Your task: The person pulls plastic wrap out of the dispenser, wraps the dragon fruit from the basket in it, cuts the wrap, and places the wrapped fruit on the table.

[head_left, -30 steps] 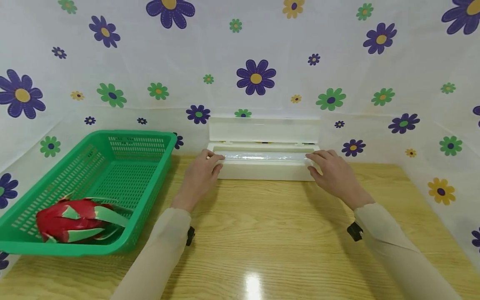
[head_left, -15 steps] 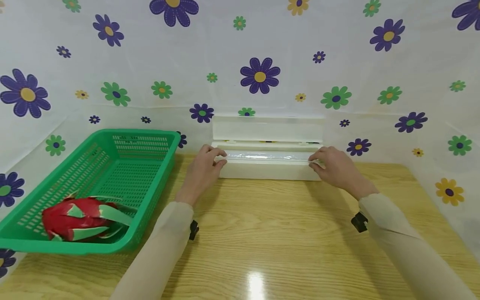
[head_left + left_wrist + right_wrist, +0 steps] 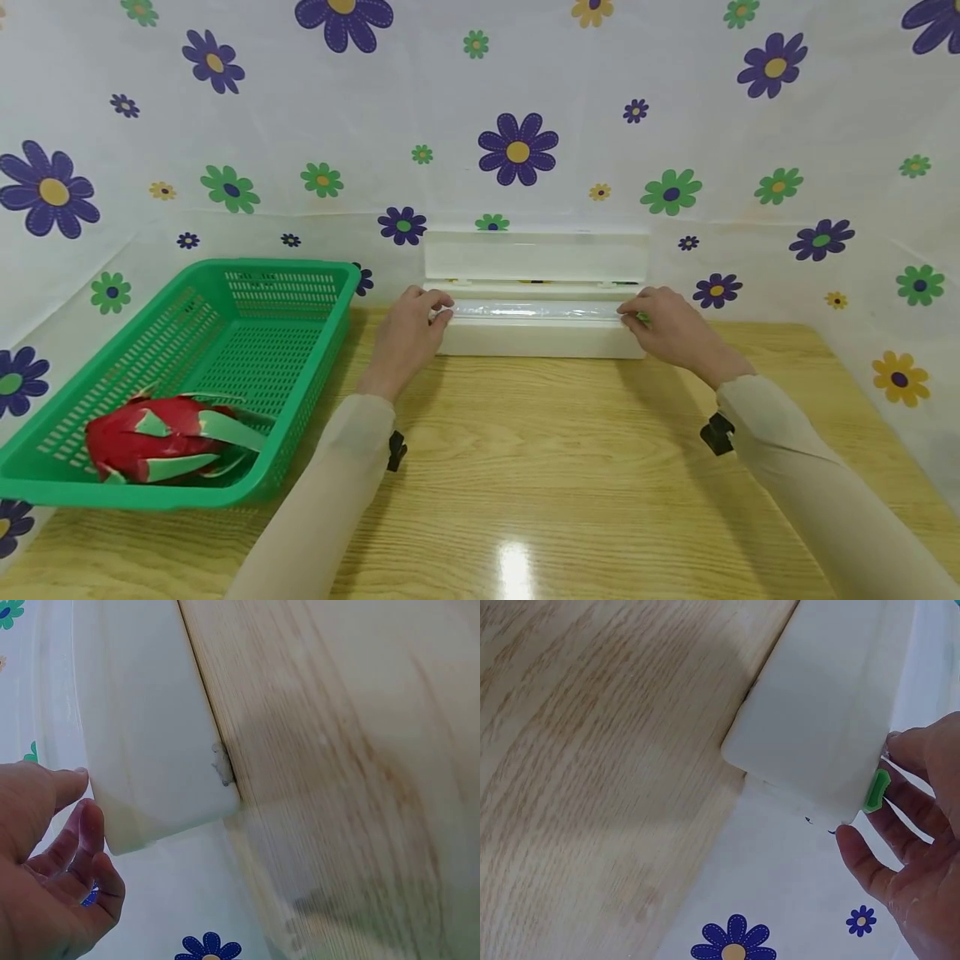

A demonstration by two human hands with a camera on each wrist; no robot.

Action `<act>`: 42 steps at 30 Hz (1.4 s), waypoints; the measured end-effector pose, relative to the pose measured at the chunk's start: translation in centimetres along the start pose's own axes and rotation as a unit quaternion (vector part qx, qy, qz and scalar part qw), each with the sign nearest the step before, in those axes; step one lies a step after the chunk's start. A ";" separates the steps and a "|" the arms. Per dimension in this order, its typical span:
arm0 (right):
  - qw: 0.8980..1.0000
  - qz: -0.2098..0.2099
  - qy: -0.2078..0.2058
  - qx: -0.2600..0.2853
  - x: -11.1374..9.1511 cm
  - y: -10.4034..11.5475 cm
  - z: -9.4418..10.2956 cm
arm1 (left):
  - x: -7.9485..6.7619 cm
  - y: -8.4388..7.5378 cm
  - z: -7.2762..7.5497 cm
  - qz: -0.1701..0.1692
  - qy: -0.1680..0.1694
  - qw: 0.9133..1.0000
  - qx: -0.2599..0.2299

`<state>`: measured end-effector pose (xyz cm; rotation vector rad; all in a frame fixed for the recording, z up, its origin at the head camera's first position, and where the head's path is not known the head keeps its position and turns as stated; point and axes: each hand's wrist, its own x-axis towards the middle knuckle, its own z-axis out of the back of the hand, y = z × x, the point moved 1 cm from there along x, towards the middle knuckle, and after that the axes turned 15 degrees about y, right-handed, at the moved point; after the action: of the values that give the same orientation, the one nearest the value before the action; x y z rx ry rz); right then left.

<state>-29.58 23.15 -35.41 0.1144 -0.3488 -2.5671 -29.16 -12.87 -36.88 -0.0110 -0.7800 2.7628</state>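
A long white plastic wrap dispenser box [image 3: 540, 340] stands at the back of the table with its lid [image 3: 536, 257] raised. A shiny roll of clear plastic wrap [image 3: 536, 310] lies inside. At the box's left end my left hand [image 3: 407, 337] pinches the wrap's edge between thumb and fingers. My right hand [image 3: 670, 327] pinches the wrap at the right end. A small green slider [image 3: 877, 790] shows at the box's end beside the right fingers. In the left wrist view, the left hand [image 3: 60, 862] is by the box's edge; its exact contact is hard to see.
On the left stands a green plastic basket [image 3: 307, 375] holding a red dragon fruit [image 3: 153, 437] with green scales. The wooden table [image 3: 540, 467] stretches in front of the box. A flower-printed white cloth [image 3: 450, 100] hangs behind and at the sides.
The fingers of both hands have closed in on the wrap at the box's ends, and the right hand has risen slightly. The green slider now shows by the right fingers. Box and basket stay put.
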 end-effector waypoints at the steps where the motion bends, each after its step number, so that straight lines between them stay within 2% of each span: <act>1: 1.000 -0.002 0.002 0.001 0.1 0.0 0.0 | 0.0 -0.1 0.0 0.001 -0.002 1.000 0.002; 12: 0.999 -0.024 0.015 0.032 0.7 -0.1 0.7 | 0.6 -0.8 0.5 -0.003 -0.027 1.000 -0.001; 16: 0.999 -0.028 0.006 0.038 0.9 0.0 0.9 | 1.2 -1.0 0.8 -0.008 -0.029 1.000 -0.008; 21: 0.998 -0.035 -0.015 0.053 1.3 0.1 1.0 | 1.7 -1.1 1.3 -0.005 -0.010 0.999 -0.040; 26: 0.995 -0.060 -0.020 0.081 1.7 0.3 1.0 | 2.0 -1.1 1.7 0.012 0.022 0.996 -0.081; 36: 0.989 -0.073 -0.028 0.127 1.8 0.2 1.2 | 2.4 -1.1 1.8 0.048 0.039 0.992 -0.112; 42: 0.991 -0.061 -0.018 0.121 1.8 0.1 1.4 | 2.3 -0.8 2.0 0.047 0.056 0.990 -0.117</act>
<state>-31.25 22.44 -34.10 0.1837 -0.6847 -2.6396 -31.35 -12.61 -34.58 -0.2519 -1.0939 2.7112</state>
